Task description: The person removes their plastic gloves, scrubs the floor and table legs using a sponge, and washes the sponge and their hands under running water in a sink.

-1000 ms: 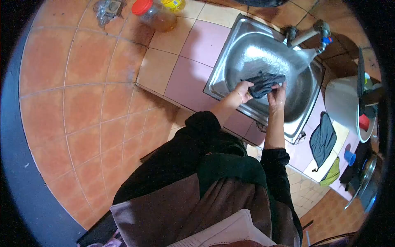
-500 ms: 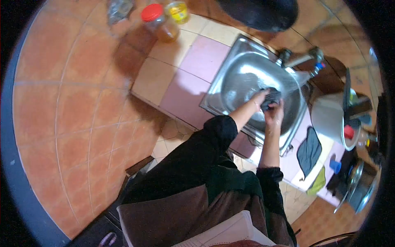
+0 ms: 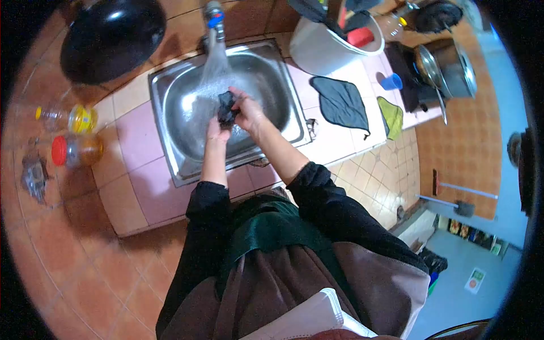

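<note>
Water pours from the tap [image 3: 214,22] into the steel sink [image 3: 266,73]. Over the basin, beside the stream, my two hands hold a dark, crumpled wet cloth [image 3: 227,108] between them. My left hand [image 3: 218,131] grips its lower side, and my right hand [image 3: 247,112] has its fingers closed on the right side. A flat grey cloth [image 3: 341,103] lies on the counter right of the sink, with a green cloth [image 3: 390,116] beyond it.
A white bucket [image 3: 317,48] of utensils stands right of the tap, near a blue cup [image 3: 391,82], a stove and pots [image 3: 453,68]. At left are a black wok [image 3: 113,39], a red-lidded jar [image 3: 79,151] and a yellow-labelled jar [image 3: 83,119].
The view has turned, so the sink now appears further left and more upright, and more of the room shows at right. Both hands still hold the dark cloth.
</note>
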{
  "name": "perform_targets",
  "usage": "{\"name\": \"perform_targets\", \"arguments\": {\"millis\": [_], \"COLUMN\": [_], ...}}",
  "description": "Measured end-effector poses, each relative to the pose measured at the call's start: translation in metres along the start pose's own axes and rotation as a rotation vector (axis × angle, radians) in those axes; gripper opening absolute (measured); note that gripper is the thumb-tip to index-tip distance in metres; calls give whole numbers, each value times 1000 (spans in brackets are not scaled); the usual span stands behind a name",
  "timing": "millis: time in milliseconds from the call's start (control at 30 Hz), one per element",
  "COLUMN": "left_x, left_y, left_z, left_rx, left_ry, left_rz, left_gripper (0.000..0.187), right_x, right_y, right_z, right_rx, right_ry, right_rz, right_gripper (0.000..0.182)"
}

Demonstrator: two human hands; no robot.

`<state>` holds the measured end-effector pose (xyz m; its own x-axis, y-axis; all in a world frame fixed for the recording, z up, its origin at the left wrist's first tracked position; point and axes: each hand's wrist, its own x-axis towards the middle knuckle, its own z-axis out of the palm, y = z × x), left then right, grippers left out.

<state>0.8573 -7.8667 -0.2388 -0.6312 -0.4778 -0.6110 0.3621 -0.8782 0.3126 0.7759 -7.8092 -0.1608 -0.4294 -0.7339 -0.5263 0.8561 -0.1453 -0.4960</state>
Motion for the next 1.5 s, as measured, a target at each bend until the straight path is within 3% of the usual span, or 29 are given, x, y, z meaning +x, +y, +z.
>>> {"name": "perform_targets", "arguments": {"millis": [100, 133, 200, 300, 333, 433, 500, 533, 567, 633, 733, 767, 833, 900, 967, 1000, 1033, 1067, 1100, 1133, 1267, 1333, 1433, 1500], "left_x": [45, 34, -9, -18, -15, -13, -14, -15, -15, -18, -31, -41, -57, -33, 0, -7, -16, -32, -38, -38, -38, -21, -24, -40], "left_y": [7, 8, 21, 15, 21, 26, 33, 36, 40, 49, 53, 51, 46, 62, 80, 74, 66, 53, 47, 49, 43, 44, 50, 55], "left_z": [-51, -39, -1, 12, 11, 19, 21, 24, 24, 22, 35, 48, 71, 50, 19, 31, 42, 59, 65, 63, 70, 58, 62, 76], "left_rx": [-65, -52, -198, -238, -424, -180, -129, 18, 166, 319, 842, 853, 1044, 1014, 678, 591, 592, 669, 741, 817, 1089, 1068, 1250, 1404], "left_ry": [196, 188, 335, 294, 261, 176, 172, 163, 153, 84, 340, 345, 421, 436, 357, 463, 459, 472, 484, 441, 396, 241, 142, 143], "left_rz": [32, 18, 173, 36, -137, -83, -80, -44, -5, -55, 112, 106, 279, 308, 79, 78, 73, 227, 382, 395, 542, 862, 1002, 933], "left_gripper": [31, 31, 36, 40, 40, 36, 31, 29, 26, 22, 38, 38, 65, 62, 58, 48, 48, 41, 35, 27, 26, 26, 26, 27], "right_x": [-11, -10, -15, -6, -2, 2, 5, 2, 6, 13, 11, 12, 12, 15, 22, 6, -11, -23, -13, -4, -12, -6, -8, -5], "right_y": [-3, -2, -5, -5, -8, -11, -13, -11, -4, 7, 17, 23, 30, 41, 50, 36, 24, 14, 23, 35, 25, 23, 15, 16], "right_z": [-3, -7, -6, -12, -13, -15, -21, -25, -31, -39, -42, -43, -44, -45, -50, -45, -40, -36, -45, -53, -49, -51, -42, -36], "right_rx": [52, 88, 134, 215, 233, 271, 109, -24, -14, -326, -504, -636, -578, -525, -235, -236, -364, -489, -490, -466, -249, -225, -184, -175], "right_ry": [-17, -47, -31, -19, 16, 107, 218, 284, 288, 293, 331, 340, 335, 330, 280, 285, 282, 275, 278, 237, 209, 185, 148, 136], "right_rz": [-18, -19, -58, -119, -107, -103, -63, -102, -106, -213, -216, -239, -243, -248, -239, -246, -67, 113, 110, 112, 209, 290, 387, 400], "right_gripper": [59, 57, 56, 53, 52, 46, 36, 22, 22, 15, 12, 13, 13, 14, 19, 19, 20, 21, 21, 22, 25, 32, 47, 53]}}
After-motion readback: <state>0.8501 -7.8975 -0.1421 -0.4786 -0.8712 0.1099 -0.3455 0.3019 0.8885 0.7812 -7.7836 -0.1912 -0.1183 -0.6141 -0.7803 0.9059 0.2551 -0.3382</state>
